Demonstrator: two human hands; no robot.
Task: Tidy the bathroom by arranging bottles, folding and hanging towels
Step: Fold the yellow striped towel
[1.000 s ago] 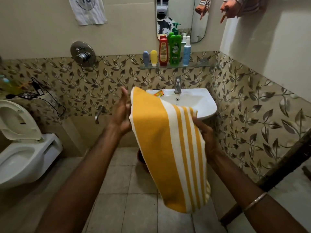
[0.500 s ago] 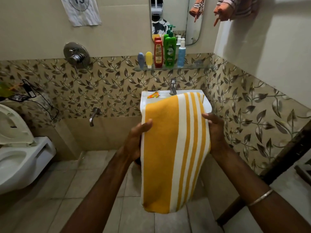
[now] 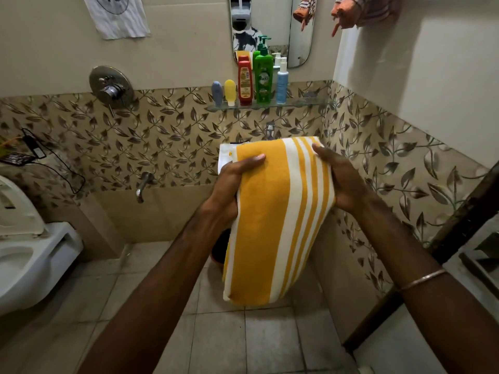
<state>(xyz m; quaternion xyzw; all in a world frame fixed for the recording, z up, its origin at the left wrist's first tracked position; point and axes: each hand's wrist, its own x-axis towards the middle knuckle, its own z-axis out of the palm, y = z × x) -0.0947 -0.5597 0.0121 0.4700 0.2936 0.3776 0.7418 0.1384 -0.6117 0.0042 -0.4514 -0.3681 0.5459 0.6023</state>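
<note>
A folded yellow-and-white striped towel [image 3: 278,217] hangs in front of the person at the middle of the view, held up by both hands. The left hand [image 3: 232,184] grips its left edge at 9 o'clock of the towel, thumb curled over the front and fingers behind. The right hand [image 3: 341,179] clasps the right edge at 3 o'clock, fingers wrapped round the striped side; a bangle [image 3: 422,279] sits on that forearm. The towel's lower end dangles free above the tiled floor [image 3: 243,344]. At 12 o'clock, beyond the towel, a glass shelf [image 3: 305,103] carries a row of bottles: blue [image 3: 216,90], yellow [image 3: 230,89], red [image 3: 245,82], green [image 3: 262,75] and pale blue [image 3: 281,82], standing upright side by side. A toilet [image 3: 32,255] stands at 9 o'clock.
</note>
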